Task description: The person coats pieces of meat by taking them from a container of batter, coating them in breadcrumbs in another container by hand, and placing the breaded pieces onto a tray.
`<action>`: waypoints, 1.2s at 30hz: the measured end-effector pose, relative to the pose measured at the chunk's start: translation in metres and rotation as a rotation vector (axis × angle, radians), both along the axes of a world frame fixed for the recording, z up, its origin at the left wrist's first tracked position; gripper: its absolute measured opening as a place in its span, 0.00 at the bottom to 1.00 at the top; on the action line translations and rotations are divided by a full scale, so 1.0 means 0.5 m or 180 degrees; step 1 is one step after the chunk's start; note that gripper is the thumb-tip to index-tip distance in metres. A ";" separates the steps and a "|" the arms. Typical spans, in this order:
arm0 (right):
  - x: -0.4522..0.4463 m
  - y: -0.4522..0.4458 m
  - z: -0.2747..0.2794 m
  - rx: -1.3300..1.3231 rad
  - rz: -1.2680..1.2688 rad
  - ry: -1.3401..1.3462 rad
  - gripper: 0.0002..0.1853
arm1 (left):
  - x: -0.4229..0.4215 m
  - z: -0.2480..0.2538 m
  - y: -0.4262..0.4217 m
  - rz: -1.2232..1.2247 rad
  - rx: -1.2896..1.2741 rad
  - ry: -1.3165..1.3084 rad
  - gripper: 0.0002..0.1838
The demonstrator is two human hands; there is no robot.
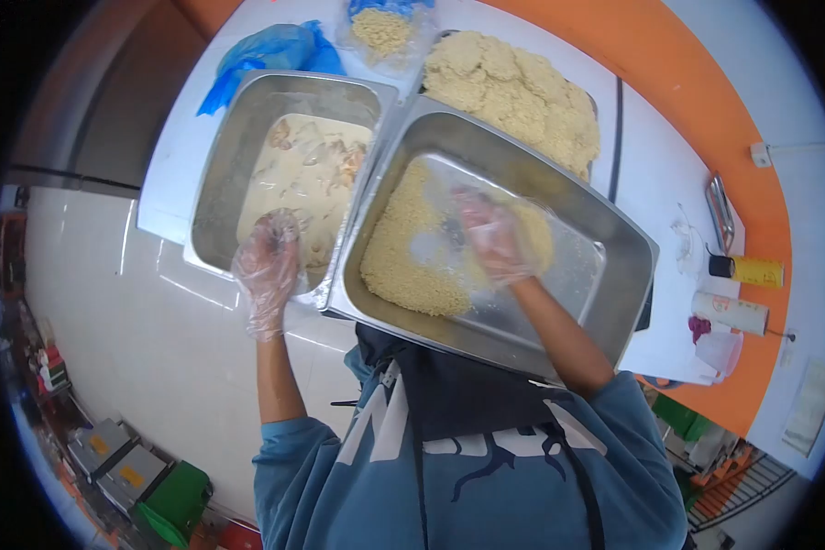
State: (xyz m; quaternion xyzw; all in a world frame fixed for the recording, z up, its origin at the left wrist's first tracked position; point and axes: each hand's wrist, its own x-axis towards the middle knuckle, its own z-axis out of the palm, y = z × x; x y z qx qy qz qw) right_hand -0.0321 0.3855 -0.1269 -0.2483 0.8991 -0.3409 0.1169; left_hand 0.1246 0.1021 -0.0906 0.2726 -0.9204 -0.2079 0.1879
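Observation:
Two metal pans sit side by side. In the left pan [218,165], pale batter [289,183] surrounds chunks that look like meat. My left hand [270,257], in a clear plastic glove, is at this pan's near edge with its fingers curled; what they hold, if anything, is hidden. The larger right pan [559,321] has yellowish crumbs [403,247] heaped along its left side. Over the middle of that pan is my gloved right hand [493,236], blurred by motion, with crumbs around it. Whether its fingers hold anything is unclear.
Behind the right pan is a large mound of crumbs [513,87]. A blue plastic bag [275,55] and a clear bag of crumbs [381,32] lie at the back. Rolls [731,312], a yellow can [759,271] and a clear cup [720,352] are at the right.

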 end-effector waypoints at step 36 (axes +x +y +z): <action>0.150 -0.159 -0.129 -0.2243 -0.0529 -0.5227 0.23 | -0.002 -0.014 -0.005 0.0010 0.0036 0.0208 0.13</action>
